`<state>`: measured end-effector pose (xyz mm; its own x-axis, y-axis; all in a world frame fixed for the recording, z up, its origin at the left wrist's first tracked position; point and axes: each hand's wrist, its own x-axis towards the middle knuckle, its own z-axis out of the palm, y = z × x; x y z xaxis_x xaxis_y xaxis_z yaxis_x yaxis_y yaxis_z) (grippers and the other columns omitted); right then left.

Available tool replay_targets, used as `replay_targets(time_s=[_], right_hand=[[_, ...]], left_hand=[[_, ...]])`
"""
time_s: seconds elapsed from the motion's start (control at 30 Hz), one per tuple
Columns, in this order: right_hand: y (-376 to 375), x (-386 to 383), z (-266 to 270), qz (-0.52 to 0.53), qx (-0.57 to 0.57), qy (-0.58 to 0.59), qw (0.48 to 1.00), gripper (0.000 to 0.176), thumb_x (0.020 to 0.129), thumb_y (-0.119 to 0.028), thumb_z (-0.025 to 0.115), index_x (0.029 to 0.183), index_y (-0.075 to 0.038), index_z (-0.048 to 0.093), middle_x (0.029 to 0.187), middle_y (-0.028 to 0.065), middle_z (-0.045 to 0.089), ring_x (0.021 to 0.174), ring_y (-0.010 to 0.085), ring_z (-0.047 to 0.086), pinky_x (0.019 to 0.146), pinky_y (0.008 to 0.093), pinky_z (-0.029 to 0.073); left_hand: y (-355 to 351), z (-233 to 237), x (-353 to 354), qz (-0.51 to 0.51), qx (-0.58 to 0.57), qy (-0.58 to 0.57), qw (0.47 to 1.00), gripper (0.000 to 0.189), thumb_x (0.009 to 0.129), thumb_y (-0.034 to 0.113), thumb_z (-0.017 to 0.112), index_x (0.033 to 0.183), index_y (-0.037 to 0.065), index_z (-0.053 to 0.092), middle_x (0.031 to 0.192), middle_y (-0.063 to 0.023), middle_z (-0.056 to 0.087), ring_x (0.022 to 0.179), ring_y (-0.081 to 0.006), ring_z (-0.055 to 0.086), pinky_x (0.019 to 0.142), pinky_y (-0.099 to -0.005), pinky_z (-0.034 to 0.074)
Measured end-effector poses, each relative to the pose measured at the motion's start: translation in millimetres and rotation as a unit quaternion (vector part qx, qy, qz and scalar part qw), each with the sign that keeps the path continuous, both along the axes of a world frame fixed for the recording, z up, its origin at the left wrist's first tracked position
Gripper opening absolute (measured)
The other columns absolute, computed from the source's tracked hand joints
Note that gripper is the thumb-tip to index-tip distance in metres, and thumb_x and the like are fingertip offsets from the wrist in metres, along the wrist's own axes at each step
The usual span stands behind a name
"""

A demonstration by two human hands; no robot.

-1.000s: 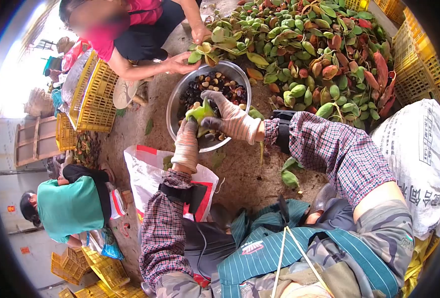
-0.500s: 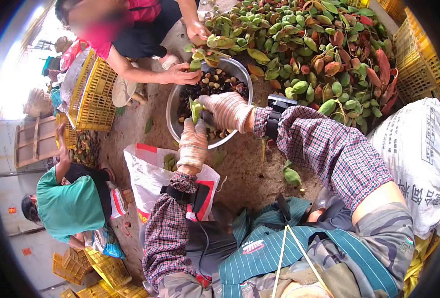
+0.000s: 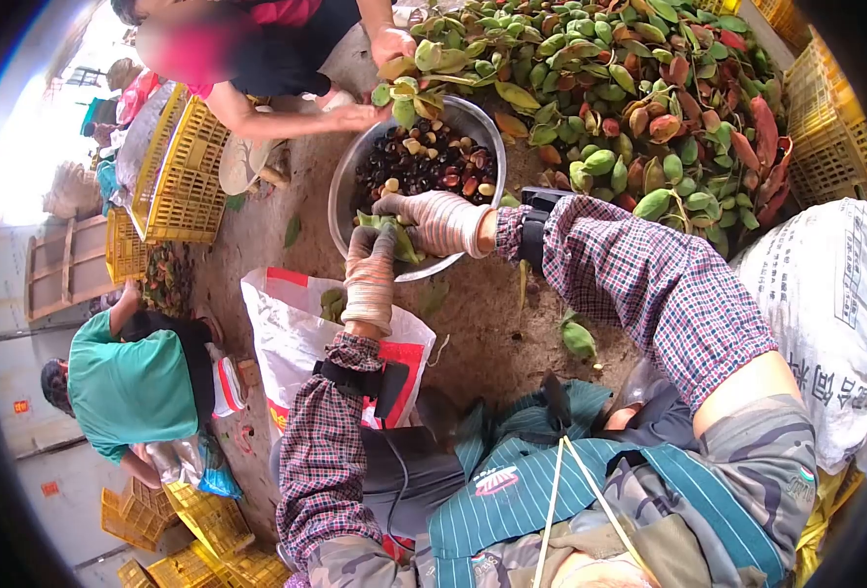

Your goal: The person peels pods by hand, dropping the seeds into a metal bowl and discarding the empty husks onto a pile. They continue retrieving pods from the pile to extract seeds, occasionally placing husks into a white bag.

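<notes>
Striped gloves cover both hands, which meet over the near rim of a metal basin [image 3: 337, 211]. Between them is a green pod [image 3: 406, 243], partly hidden by the fingers. My left hand [image 3: 369, 284] pinches it from the near side, fingertips closed. From the right, my right hand [image 3: 443, 220] reaches across, its fingers closed at the same pod. Dark brown, shiny seeds [image 3: 424, 162] and a few pale ones lie in the basin below.
A large heap of green and reddish pods [image 3: 639, 127] lies beyond the basin. Across from me a co-worker's hand [image 3: 355, 118] is beside more pods. A white-and-red sack [image 3: 296, 333] is at left, a full white sack [image 3: 811, 314] at right, yellow crates [image 3: 193, 181] farther off.
My hands have shifted slightly left, and the pod sits lower between them. More of the dark seeds shows. The co-worker's near hand has moved slightly away from the basin.
</notes>
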<state>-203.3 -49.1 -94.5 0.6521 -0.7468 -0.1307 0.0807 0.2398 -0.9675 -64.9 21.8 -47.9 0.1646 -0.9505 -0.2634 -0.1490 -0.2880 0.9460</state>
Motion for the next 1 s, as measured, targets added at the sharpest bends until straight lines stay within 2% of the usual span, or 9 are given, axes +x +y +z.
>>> replay_targets(time_s=[0.07,0.27,0.33,0.47,0.6,0.73,0.77,0.83,1.0], right_hand=[[-11.2,1.2,3.8,0.025,0.138,-0.038,0.989,0.02,0.086,-0.013,0.063,0.105,-0.014,0.057,0.086,0.003,0.061,0.089,0.0162,0.057,0.081,0.0274,0.045],[-28.1,-35.9,43.8,-0.028,-0.204,0.259,0.944,0.044,0.081,-0.019,0.063,0.123,-0.016,0.05,0.117,0.0175,0.055,0.112,0.0289,0.053,0.095,0.0389,0.042],[-37.2,-43.1,37.2,-0.004,-0.358,0.344,0.868,0.048,0.082,-0.021,0.062,0.128,-0.017,0.049,0.124,0.0179,0.053,0.109,0.0345,0.055,0.094,0.0424,0.043],[-62.7,-93.2,37.0,0.113,-0.276,0.296,0.908,0.024,0.085,-0.019,0.057,0.107,-0.009,0.059,0.095,0.0118,0.061,0.076,0.0232,0.062,0.071,0.0354,0.051],[-50.2,-125.8,13.9,0.433,-0.415,0.409,0.687,0.019,0.083,-0.014,0.053,0.096,-0.004,0.064,0.082,0.0088,0.066,0.079,0.0242,0.063,0.073,0.0366,0.051],[-8.2,-91.4,-167.4,0.043,-0.578,0.383,0.719,0.029,0.086,-0.013,0.051,0.113,-0.013,0.061,0.11,0.0075,0.064,0.095,0.0244,0.063,0.077,0.0345,0.052],[-3.3,-82.8,-156.4,0.246,-0.431,0.572,0.653,0.034,0.088,-0.016,0.05,0.121,-0.016,0.057,0.122,0.0054,0.059,0.102,0.0237,0.061,0.082,0.0354,0.052],[-5.8,-80.3,-200.4,0.106,-0.474,0.536,0.691,0.034,0.086,-0.014,0.051,0.119,-0.016,0.059,0.116,0.0048,0.062,0.101,0.0229,0.061,0.08,0.0362,0.052],[20.2,-104.1,-75.7,0.352,-0.439,0.524,0.639,0.018,0.077,-0.018,0.061,0.094,-0.012,0.065,0.105,0.009,0.065,0.095,0.0282,0.062,0.079,0.0387,0.051]], left_hand=[[-1.7,0.0,3.1,-0.014,-0.03,-0.027,0.999,0.02,0.09,0.023,0.063,0.099,0.005,0.058,0.084,-0.0018,0.061,0.072,-0.0102,0.055,0.066,-0.0261,0.049],[-12.3,-13.5,50.4,-0.034,-0.043,-0.14,0.989,0.021,0.085,0.02,0.066,0.097,0.004,0.061,0.088,-0.0095,0.066,0.079,-0.0203,0.064,0.07,-0.0316,0.051],[-3.0,6.1,73.2,-0.149,-0.116,-0.568,0.801,0.024,0.082,0.021,0.064,0.098,0.003,0.061,0.094,-0.0184,0.066,0.09,-0.0331,0.064,0.077,-0.0406,0.051],[32.7,-17.7,141.6,-0.348,0.258,-0.625,0.65,0.036,0.081,0.028,0.061,0.111,0.009,0.06,0.103,-0.0209,0.063,0.099,-0.0373,0.06,0.084,-0.0476,0.048],[41.2,-27.5,128.4,-0.357,0.221,-0.594,0.686,0.04,0.081,0.03,0.062,0.117,0.013,0.058,0.107,-0.0174,0.063,0.101,-0.0361,0.06,0.086,-0.0458,0.047],[26.1,11.7,63.1,-0.339,0.029,-0.508,0.791,0.034,0.082,0.023,0.061,0.115,0.015,0.058,0.107,-0.0154,0.062,0.1,-0.0353,0.059,0.086,-0.0434,0.047],[25.2,22.5,46.0,-0.352,0.011,-0.489,0.798,0.033,0.082,0.022,0.062,0.113,0.014,0.059,0.105,-0.0149,0.062,0.098,-0.0357,0.059,0.084,-0.0435,0.047],[22.8,26.9,26.4,-0.388,-0.087,-0.451,0.799,0.032,0.081,0.024,0.065,0.11,0.014,0.059,0.1,-0.0131,0.061,0.093,-0.0364,0.059,0.081,-0.0439,0.047],[26.9,34.8,14.5,-0.42,-0.066,-0.438,0.792,0.032,0.08,0.023,0.067,0.11,0.016,0.059,0.099,-0.0118,0.061,0.092,-0.0358,0.06,0.079,-0.0451,0.048]])
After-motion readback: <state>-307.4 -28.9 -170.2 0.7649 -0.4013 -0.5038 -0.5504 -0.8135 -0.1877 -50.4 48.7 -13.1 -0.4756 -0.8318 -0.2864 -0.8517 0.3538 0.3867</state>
